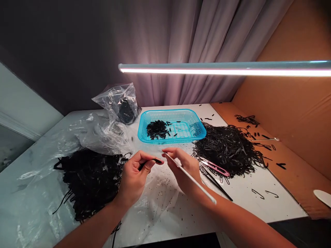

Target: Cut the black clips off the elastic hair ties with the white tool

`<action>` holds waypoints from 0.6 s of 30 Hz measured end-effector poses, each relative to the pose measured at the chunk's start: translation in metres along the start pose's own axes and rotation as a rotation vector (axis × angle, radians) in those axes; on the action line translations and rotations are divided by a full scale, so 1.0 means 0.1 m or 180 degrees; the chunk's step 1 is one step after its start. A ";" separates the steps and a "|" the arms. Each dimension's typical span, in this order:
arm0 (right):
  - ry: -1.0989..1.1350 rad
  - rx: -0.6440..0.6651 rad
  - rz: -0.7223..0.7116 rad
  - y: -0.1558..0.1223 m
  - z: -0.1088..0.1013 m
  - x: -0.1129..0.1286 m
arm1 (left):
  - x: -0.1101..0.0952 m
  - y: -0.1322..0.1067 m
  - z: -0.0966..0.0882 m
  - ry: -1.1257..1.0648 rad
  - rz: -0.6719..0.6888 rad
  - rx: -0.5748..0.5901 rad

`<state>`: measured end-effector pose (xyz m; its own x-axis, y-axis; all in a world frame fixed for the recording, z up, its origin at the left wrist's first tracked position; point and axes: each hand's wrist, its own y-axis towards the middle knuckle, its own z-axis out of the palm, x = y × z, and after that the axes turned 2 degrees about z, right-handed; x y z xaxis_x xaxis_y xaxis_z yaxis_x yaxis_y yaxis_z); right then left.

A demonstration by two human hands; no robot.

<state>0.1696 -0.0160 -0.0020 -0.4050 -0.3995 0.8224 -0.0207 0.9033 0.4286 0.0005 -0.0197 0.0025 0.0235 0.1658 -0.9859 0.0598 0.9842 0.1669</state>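
My left hand (pixel 136 175) pinches a short black strip (pixel 156 161) between thumb and fingers, its end pointing right. Facing it, my right hand (pixel 184 168) grips a thin white rod (pixel 192 179) like a pen, its upper tip close to the strip; whether they touch I cannot tell. Beyond both hands stands a blue plastic basket (pixel 172 140) with a heap of small black pieces (pixel 157 129) in its left half. Left of my left hand lies a pile of black strips (pixel 94 182). Right of my right hand is a heap of black loops (pixel 227 148).
A pink-handled tool (pixel 216 167) and black tweezers (pixel 217 184) lie beside the right heap. Clear plastic bags (pixel 103 134) spread over the left side, one (pixel 126 106) holding something black. A lit tube lamp (pixel 222 71) hangs above the table. Black crumbs dot the tabletop (pixel 196 220).
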 end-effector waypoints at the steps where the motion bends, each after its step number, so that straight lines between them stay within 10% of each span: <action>1: 0.0066 0.0079 0.0272 0.03 -0.02 -0.03 | -0.01 -0.01 0.00 -0.0011 0.0012 -0.0010; 10: -0.0109 0.1183 0.0731 0.17 -0.09 -0.20 | -0.07 0.12 -0.04 -0.0709 -0.0668 0.0082; 18: 0.0567 0.0905 0.0872 0.17 -0.14 -0.19 | -0.09 0.24 -0.12 0.0108 -0.1162 0.0765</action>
<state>0.1900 0.0047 -0.0045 -0.2672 -0.1371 0.9538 -0.1955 0.9770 0.0857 -0.0099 0.0035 0.0155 -0.0748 -0.1843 -0.9800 0.2886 0.9367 -0.1981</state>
